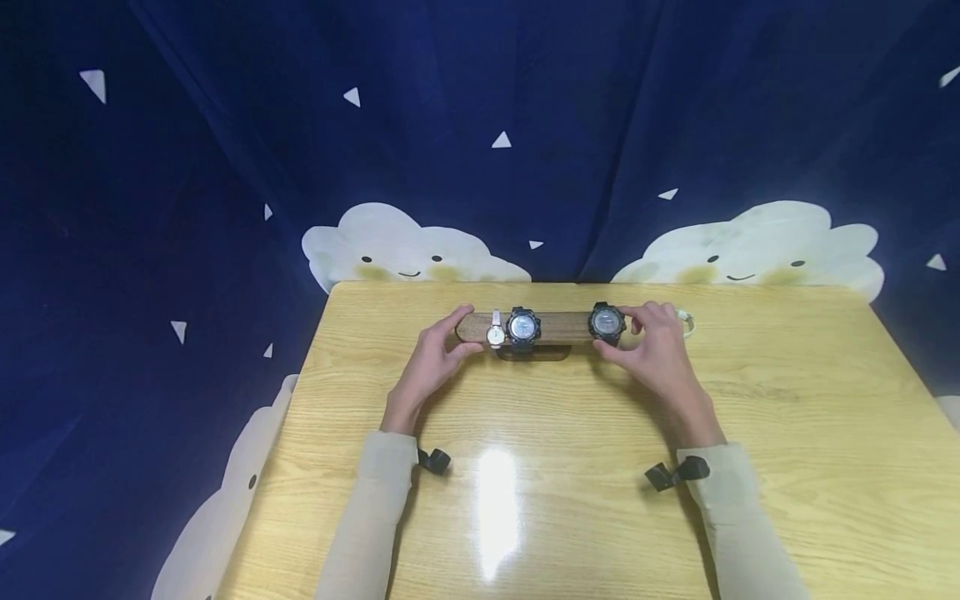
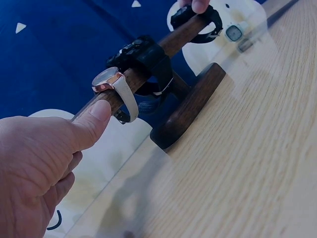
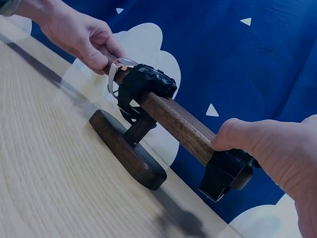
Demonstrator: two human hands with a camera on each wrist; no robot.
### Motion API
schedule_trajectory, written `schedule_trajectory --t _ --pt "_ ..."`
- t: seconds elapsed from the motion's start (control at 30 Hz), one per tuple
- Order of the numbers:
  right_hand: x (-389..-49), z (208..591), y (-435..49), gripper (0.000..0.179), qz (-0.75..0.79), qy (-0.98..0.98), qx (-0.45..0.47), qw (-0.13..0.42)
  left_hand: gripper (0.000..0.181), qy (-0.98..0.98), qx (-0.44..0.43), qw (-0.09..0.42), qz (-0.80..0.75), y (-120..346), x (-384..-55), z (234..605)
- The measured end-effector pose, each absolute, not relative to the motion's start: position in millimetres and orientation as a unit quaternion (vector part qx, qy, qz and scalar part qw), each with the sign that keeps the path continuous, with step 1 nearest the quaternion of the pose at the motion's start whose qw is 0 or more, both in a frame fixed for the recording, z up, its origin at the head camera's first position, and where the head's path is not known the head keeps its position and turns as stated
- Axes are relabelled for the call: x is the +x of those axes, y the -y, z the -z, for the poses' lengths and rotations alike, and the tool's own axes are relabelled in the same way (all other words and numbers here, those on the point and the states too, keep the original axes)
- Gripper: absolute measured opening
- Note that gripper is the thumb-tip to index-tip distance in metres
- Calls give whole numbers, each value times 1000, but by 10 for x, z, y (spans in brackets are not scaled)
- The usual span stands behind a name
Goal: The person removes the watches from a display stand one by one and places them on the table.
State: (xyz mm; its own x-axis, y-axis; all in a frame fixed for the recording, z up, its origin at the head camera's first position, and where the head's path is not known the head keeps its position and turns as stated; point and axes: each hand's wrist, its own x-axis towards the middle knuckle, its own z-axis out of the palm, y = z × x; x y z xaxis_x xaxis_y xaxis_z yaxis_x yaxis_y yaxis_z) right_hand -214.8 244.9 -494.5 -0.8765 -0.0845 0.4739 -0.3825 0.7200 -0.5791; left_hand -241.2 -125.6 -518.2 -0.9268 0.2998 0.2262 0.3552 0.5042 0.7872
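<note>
A dark wooden watch stand [image 1: 566, 327] stands on the table, its long crossbar raised over a rounded base [image 2: 190, 109]. My left hand [image 1: 431, 357] grips the crossbar's left end between thumb and fingers. Just beside that thumb, a small white-strapped watch [image 2: 128, 98] with a rose-gold case is looped round the bar. Next to it sits a chunky black digital watch [image 1: 522, 326]. Near the right end, a second black digital watch [image 1: 607, 322] is round the bar, and my right hand [image 1: 656, 348] pinches it between thumb and fingers. Some right fingers are hidden in the right wrist view.
A pale watch [image 1: 688, 323] lies on the wooden table [image 1: 787, 400] just beyond my right hand. Behind the table's back edge hangs a dark blue curtain [image 1: 465, 67] with white triangles and clouds. Black wrist mounts [image 1: 435, 461] are strapped over both sleeves.
</note>
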Motion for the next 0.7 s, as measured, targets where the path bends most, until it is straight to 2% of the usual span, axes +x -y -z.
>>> schedule_trajectory --t 0.7 --pt "-2142 4896 -2550 59 -349 909 116 196 70 867 -193 33 458 1255 -2416 5188"
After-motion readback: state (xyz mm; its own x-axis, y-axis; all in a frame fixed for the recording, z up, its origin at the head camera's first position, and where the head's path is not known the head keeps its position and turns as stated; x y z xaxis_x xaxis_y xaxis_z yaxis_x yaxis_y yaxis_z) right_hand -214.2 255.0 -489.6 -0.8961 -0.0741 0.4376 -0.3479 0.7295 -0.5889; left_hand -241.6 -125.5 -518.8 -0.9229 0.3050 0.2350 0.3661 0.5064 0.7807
